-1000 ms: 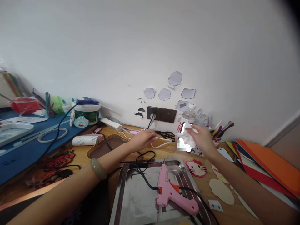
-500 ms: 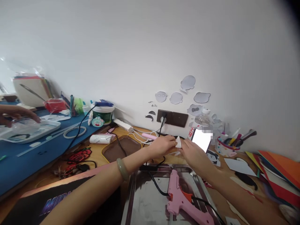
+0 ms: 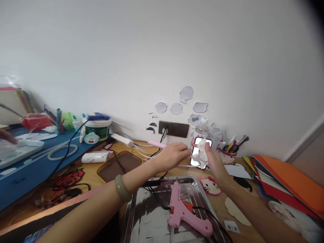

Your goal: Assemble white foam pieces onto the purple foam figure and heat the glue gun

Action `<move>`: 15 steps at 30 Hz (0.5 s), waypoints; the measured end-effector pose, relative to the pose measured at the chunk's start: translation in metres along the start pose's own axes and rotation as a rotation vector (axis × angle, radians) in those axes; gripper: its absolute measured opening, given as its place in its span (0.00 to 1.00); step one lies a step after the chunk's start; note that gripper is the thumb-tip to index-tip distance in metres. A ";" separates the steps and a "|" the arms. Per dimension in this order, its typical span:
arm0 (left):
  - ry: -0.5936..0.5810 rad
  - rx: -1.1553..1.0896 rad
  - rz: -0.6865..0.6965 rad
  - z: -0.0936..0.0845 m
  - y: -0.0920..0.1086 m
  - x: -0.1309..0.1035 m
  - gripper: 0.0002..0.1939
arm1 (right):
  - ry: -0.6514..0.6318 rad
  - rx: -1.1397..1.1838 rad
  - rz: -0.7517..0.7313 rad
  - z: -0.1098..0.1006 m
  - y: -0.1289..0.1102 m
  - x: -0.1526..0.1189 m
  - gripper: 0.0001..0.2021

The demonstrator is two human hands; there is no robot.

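Observation:
A crumpled white tissue (image 3: 202,154) is spread between my two hands, in front of the lit screen of a phone (image 3: 197,141). My left hand (image 3: 175,156), with a ring on one finger, is closed at the tissue's left edge. At the other side my right hand (image 3: 214,165) has its thumb up and grips the tissue; its other fingers are mostly hidden. Below the hands a pink hot glue gun (image 3: 182,214) lies in a metal tray (image 3: 146,216), its nozzle pointing away from me.
A brown tray (image 3: 108,168) and a white-and-pink roll-shaped object (image 3: 95,157) lie left of my arm. Coloured sheets (image 3: 286,182) and a pen cup (image 3: 226,153) stand right. Cables run to the wall socket (image 3: 173,129). Another person's hand (image 3: 7,136) is at far left.
My hands have moved apart, and the tissue now shows opened out between them. The view has turned right, uncovering a cat-face cutout beside the metal tray.

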State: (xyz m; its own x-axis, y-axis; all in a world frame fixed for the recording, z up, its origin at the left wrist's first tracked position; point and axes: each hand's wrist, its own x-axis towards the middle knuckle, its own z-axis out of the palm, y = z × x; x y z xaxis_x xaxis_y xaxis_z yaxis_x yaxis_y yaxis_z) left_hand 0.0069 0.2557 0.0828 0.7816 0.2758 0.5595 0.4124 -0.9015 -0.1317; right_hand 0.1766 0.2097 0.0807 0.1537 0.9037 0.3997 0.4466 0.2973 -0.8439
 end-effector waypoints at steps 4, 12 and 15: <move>-0.021 0.103 0.049 0.001 0.003 0.006 0.13 | -0.106 0.144 0.004 -0.004 -0.009 -0.008 0.22; -0.086 0.169 0.058 -0.010 0.002 0.011 0.12 | -0.244 0.254 -0.018 0.004 0.002 -0.013 0.19; -0.085 0.157 0.044 -0.008 0.001 0.014 0.12 | -0.283 0.200 -0.057 0.002 0.009 -0.009 0.20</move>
State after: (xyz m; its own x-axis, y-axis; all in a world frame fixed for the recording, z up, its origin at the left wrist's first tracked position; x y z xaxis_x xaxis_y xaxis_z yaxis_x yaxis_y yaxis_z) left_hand 0.0148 0.2564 0.0971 0.8343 0.2709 0.4801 0.4400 -0.8520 -0.2839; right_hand 0.1774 0.2043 0.0690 -0.1294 0.9254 0.3563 0.2615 0.3785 -0.8879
